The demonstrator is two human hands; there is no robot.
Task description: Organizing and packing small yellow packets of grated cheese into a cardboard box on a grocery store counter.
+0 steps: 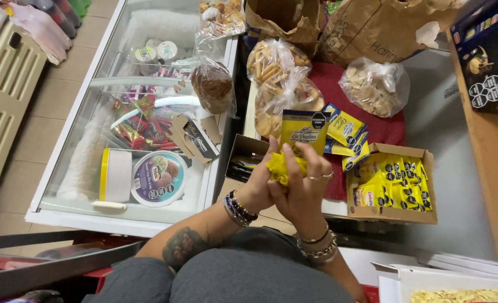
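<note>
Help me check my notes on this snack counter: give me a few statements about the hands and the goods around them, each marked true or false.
1. Both hands hold a yellow packet together. True; the left hand and right hand meet around it.
2. The cardboard box to the right is filled with red packets. False; its packets are yellow.
3. The right hand wears rings. True.
4. The clear bags of biscuits lie inside the freezer. False; they lie on the counter, on a red cloth.
5. A round tub with a purple lid sits in the freezer. True.
</note>
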